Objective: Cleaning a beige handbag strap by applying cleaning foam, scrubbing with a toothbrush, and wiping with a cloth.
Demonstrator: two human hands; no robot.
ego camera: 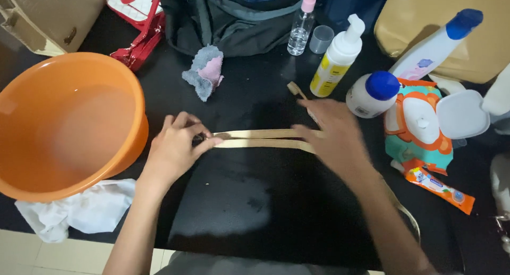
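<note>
A black worktop (265, 211) fills most of the frame, its near edge along the bottom with pale floor showing at lower left, and a broad bare patch lies at lower centre in front of the hands. One large orange basin (64, 121) sits at the left edge, over one crumpled white cloth (79, 208) at lower left. One dark backpack (234, 14) lies at upper centre, one tan bag (48, 14) at upper left, one red and white pouch (135, 20) beside it. At mid right lies one colourful wipes pack (419, 126) with its white lid flipped open. Three bottles with white bodies stand or lean at upper right: a pump bottle (337, 57), a squat blue-capped bottle (372, 94), and a long blue-capped bottle (435, 46) tilted up to the right. One clear spray bottle (302, 25) stands at top centre, one grey and pink soft toy (204, 70) left of it, one orange tube (438, 184) at lower right. Two beige straps (260, 138) lie side by side at centre, long axis running left to right. The left hand (175, 147) pinches their left end, grip clenched on them. The right hand (332, 134), blurred, lies flat over their right end, fingers spread, grip released. One wooden toothbrush (295, 89) points up-left just above it.
</note>
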